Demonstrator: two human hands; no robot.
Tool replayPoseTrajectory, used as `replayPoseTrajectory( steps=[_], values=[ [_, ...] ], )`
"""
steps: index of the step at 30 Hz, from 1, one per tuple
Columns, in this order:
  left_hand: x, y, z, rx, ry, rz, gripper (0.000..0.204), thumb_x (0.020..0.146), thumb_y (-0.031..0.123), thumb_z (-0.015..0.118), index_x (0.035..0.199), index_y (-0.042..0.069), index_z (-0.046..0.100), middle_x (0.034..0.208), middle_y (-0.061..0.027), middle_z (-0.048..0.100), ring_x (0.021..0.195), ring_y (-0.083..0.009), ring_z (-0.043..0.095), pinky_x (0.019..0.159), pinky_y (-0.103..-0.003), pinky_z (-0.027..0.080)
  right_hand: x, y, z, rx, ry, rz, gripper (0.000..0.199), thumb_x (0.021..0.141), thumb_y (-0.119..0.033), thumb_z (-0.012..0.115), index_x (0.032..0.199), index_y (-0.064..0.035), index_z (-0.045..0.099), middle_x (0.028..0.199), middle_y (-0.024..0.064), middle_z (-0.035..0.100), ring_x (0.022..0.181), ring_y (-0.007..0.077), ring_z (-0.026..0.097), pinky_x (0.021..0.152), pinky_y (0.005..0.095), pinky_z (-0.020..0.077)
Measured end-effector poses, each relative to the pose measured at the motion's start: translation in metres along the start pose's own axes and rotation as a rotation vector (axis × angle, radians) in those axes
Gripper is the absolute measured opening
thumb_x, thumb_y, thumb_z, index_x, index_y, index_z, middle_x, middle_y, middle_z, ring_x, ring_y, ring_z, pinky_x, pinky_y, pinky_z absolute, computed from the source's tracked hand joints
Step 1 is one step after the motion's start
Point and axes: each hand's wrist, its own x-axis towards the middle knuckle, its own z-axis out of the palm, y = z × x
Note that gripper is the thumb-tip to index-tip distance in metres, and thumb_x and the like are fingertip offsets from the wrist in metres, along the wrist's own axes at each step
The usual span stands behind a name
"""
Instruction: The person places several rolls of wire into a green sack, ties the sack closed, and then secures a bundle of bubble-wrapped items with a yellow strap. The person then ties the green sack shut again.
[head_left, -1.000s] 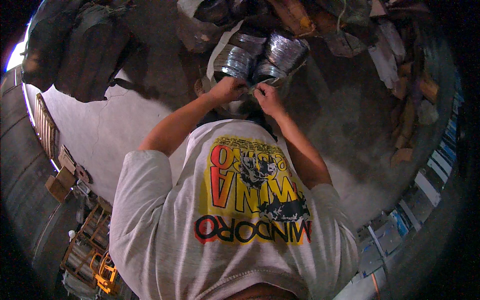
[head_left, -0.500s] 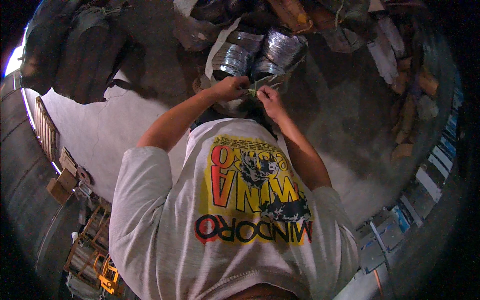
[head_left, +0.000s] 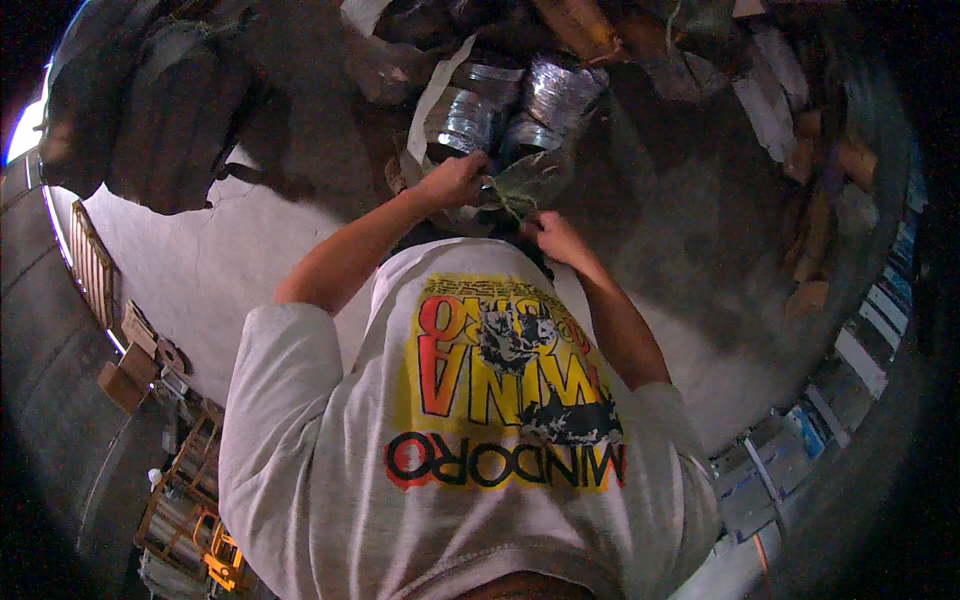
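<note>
Thin greenish-yellow twine (head_left: 514, 201) stretches between my two hands in a loose tangle. My left hand (head_left: 458, 180) is closed on it at the near rim of an open pale sack (head_left: 433, 103). Lower and to the right, my right hand (head_left: 556, 238) grips the twine's other side, its fingertips partly hidden. Inside the sack stand shiny, silvery wrapped stacks (head_left: 468, 118), side by side just beyond my hands. A thin flap of the sack (head_left: 545, 172) hangs behind the twine.
Dark bulky sacks (head_left: 165, 115) stand at the far left. Cardboard and wooden pieces (head_left: 815, 235) lie along the right. More bags (head_left: 385, 60) crowd the far side. A wooden pallet (head_left: 92, 255) leans at the left, and an orange-yellow frame (head_left: 220, 555) stands at the lower left.
My right hand has moved down and to the right, away from my left. More of the twine shows between them. My left hand has stayed nearly in place.
</note>
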Motion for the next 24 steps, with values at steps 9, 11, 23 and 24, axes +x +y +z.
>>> replayPoseTrajectory(
  steps=[9,11,23,24],
  values=[
    [-0.018,0.045,-0.002,0.272,0.025,0.309,0.032,0.081,0.010,0.060,0.112,0.007,0.054,0.107,-0.0163,0.061,0.098,-0.0377,0.061,0.080,-0.044,0.050,0.042,-0.024,-0.019,1.120,-0.326,0.461,0.037,0.092,-0.046,0.060,0.098,-0.0116,0.069,0.092,0.0025,0.069,0.082,0.0171,0.064,0.070,0.0372,0.0490],
    [-0.030,0.051,0.000,0.437,0.121,0.643,0.034,0.080,0.011,0.060,0.114,0.007,0.054,0.110,-0.0161,0.060,0.098,-0.0380,0.061,0.081,-0.046,0.050,0.062,-0.027,-0.014,1.343,-0.551,0.383,0.030,0.090,-0.042,0.064,0.095,-0.0129,0.068,0.091,0.0023,0.067,0.079,0.0165,0.062,0.067,0.0366,0.0489],
    [-0.051,0.057,0.008,0.188,-0.179,0.409,0.034,0.087,0.014,0.057,0.119,0.004,0.054,0.113,-0.0206,0.060,0.098,-0.0420,0.061,0.080,-0.045,0.054,0.076,-0.034,-0.006,1.872,0.249,0.381,0.011,0.087,-0.015,0.064,0.091,-0.0064,0.059,0.076,0.0045,0.056,0.063,0.0145,0.054,0.053,0.0283,0.0451],
    [-0.051,0.058,0.007,0.154,-0.201,0.408,0.034,0.087,0.014,0.058,0.119,0.003,0.054,0.113,-0.0204,0.060,0.099,-0.0416,0.061,0.081,-0.045,0.054,0.073,-0.039,-0.025,1.889,0.365,0.402,0.012,0.089,-0.015,0.061,0.092,-0.0043,0.058,0.077,0.0057,0.057,0.063,0.0135,0.053,0.051,0.0271,0.0437]
  ],
)
